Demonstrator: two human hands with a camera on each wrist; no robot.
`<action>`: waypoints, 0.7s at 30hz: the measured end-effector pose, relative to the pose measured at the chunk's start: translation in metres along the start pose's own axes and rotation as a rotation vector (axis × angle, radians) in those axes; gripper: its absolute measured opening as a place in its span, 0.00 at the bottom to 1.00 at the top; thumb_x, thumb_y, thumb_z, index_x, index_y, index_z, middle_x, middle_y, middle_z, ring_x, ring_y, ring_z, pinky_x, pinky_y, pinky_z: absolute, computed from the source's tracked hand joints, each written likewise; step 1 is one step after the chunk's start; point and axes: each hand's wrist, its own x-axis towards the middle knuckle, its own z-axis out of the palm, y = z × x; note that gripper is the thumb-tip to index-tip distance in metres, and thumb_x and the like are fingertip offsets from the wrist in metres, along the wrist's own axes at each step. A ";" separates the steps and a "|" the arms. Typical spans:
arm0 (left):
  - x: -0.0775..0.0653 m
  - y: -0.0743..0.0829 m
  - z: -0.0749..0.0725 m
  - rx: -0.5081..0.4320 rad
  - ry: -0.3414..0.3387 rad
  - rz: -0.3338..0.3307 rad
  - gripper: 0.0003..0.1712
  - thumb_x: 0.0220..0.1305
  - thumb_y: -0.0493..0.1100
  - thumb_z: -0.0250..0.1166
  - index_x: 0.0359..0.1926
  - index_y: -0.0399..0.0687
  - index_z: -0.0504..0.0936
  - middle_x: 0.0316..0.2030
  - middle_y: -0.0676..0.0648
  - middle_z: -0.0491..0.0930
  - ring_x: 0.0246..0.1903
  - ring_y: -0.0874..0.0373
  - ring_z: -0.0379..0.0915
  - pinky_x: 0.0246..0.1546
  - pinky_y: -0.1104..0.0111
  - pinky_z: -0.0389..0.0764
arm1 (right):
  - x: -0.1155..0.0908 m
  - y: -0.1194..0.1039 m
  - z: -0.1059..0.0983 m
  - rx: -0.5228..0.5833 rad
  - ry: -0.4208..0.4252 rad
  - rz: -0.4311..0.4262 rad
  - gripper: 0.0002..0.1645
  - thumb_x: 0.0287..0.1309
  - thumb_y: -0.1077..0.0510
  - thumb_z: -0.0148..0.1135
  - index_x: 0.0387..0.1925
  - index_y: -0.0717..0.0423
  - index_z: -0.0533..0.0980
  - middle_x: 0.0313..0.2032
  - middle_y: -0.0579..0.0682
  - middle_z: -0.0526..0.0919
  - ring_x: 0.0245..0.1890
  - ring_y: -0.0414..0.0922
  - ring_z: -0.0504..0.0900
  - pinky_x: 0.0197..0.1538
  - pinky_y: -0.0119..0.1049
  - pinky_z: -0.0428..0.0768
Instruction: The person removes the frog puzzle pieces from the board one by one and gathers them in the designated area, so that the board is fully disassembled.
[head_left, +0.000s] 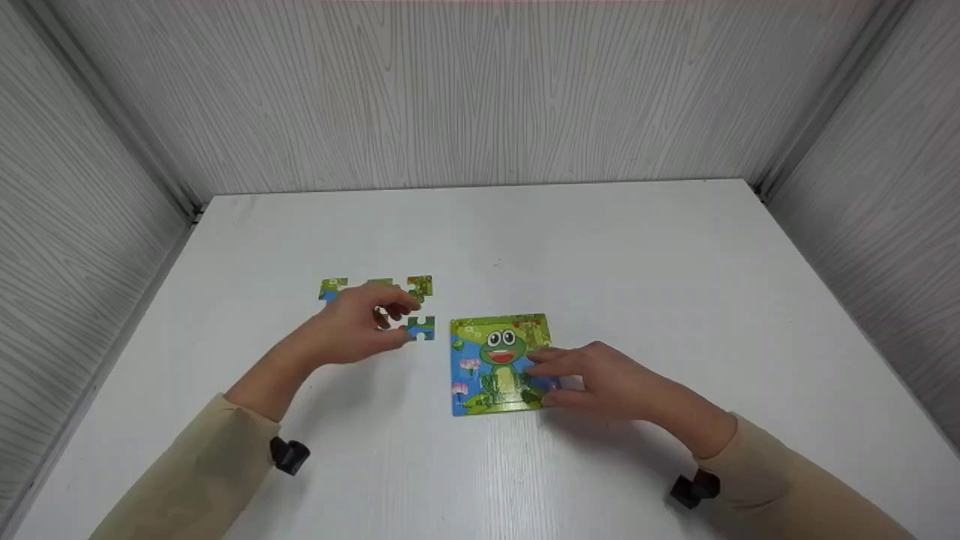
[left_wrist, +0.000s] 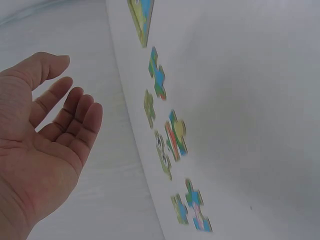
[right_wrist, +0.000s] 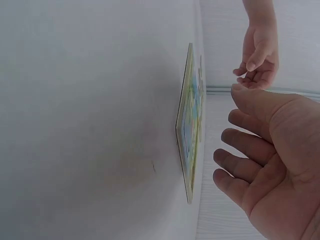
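Observation:
A square jigsaw board (head_left: 480, 371) with a smiling green frog lies flat on the table. Over its right edge hovers my right hand (head_left: 600, 381), fingers loosely bent and holding nothing; in the right wrist view that hand (right_wrist: 280, 155) is raised off the board. To the left of the board are several loose puzzle pieces, among them a corner piece (head_left: 421, 285) and a blue-green piece (head_left: 421, 328). My left hand (head_left: 356, 324) is above them, hiding some. The left wrist view shows its palm empty, with an eye piece (left_wrist: 162, 155) and other pieces (left_wrist: 198, 206) beyond.
The white tabletop (head_left: 637, 255) extends around the board and pieces. Pale wood-grain panels stand at the back (head_left: 480, 97), on the left (head_left: 67, 187) and on the right (head_left: 877, 202). Small black cameras (head_left: 289, 455) sit at both sleeves.

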 end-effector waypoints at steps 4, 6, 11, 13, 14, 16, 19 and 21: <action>0.017 0.021 0.023 0.000 -0.086 0.040 0.22 0.67 0.42 0.73 0.61 0.46 0.84 0.53 0.46 0.82 0.54 0.44 0.77 0.57 0.54 0.82 | -0.011 0.006 -0.002 -0.048 -0.021 0.020 0.26 0.71 0.53 0.70 0.67 0.54 0.81 0.70 0.54 0.77 0.70 0.51 0.76 0.64 0.54 0.79; 0.025 0.029 0.034 -0.011 -0.129 0.060 0.22 0.67 0.42 0.73 0.61 0.46 0.84 0.54 0.45 0.82 0.55 0.44 0.77 0.57 0.54 0.82 | -0.014 0.008 -0.002 -0.061 -0.039 0.021 0.25 0.71 0.55 0.69 0.67 0.54 0.81 0.70 0.54 0.76 0.71 0.51 0.75 0.64 0.56 0.78; 0.045 0.039 0.060 -0.016 -0.227 0.107 0.23 0.66 0.43 0.72 0.61 0.43 0.84 0.54 0.42 0.82 0.55 0.45 0.78 0.57 0.54 0.81 | -0.020 0.009 -0.001 -0.121 -0.088 -0.034 0.25 0.71 0.56 0.68 0.67 0.55 0.81 0.70 0.56 0.76 0.70 0.53 0.76 0.62 0.57 0.80; 0.051 0.040 0.070 -0.015 -0.257 0.108 0.24 0.66 0.43 0.73 0.61 0.43 0.84 0.54 0.43 0.82 0.54 0.46 0.78 0.56 0.55 0.81 | -0.021 0.009 0.000 -0.143 -0.099 -0.063 0.25 0.71 0.56 0.68 0.66 0.56 0.81 0.70 0.58 0.76 0.69 0.54 0.77 0.60 0.56 0.81; 0.054 0.041 0.074 -0.015 -0.270 0.108 0.24 0.66 0.43 0.73 0.62 0.43 0.84 0.54 0.43 0.82 0.54 0.47 0.78 0.56 0.56 0.81 | -0.021 0.009 0.001 -0.144 -0.107 -0.063 0.25 0.71 0.56 0.68 0.66 0.57 0.81 0.70 0.59 0.76 0.69 0.54 0.77 0.61 0.56 0.81; 0.058 0.040 0.083 -0.016 -0.290 0.098 0.25 0.66 0.43 0.73 0.63 0.44 0.84 0.54 0.45 0.82 0.53 0.50 0.78 0.57 0.57 0.80 | -0.022 0.009 0.003 -0.143 -0.119 -0.058 0.24 0.71 0.55 0.69 0.66 0.56 0.82 0.71 0.59 0.75 0.70 0.54 0.76 0.61 0.54 0.81; 0.063 0.038 0.093 -0.024 -0.312 0.075 0.27 0.66 0.42 0.74 0.65 0.45 0.83 0.54 0.47 0.82 0.52 0.53 0.78 0.58 0.58 0.80 | -0.023 0.008 0.005 -0.147 -0.134 -0.044 0.24 0.70 0.55 0.70 0.65 0.55 0.83 0.71 0.58 0.75 0.71 0.53 0.75 0.62 0.54 0.81; 0.065 0.036 0.098 -0.036 -0.321 0.063 0.28 0.64 0.42 0.76 0.65 0.46 0.83 0.54 0.48 0.82 0.51 0.54 0.77 0.58 0.59 0.80 | -0.024 0.006 0.006 -0.164 -0.141 -0.048 0.24 0.70 0.54 0.70 0.65 0.55 0.83 0.71 0.58 0.74 0.71 0.54 0.75 0.60 0.55 0.82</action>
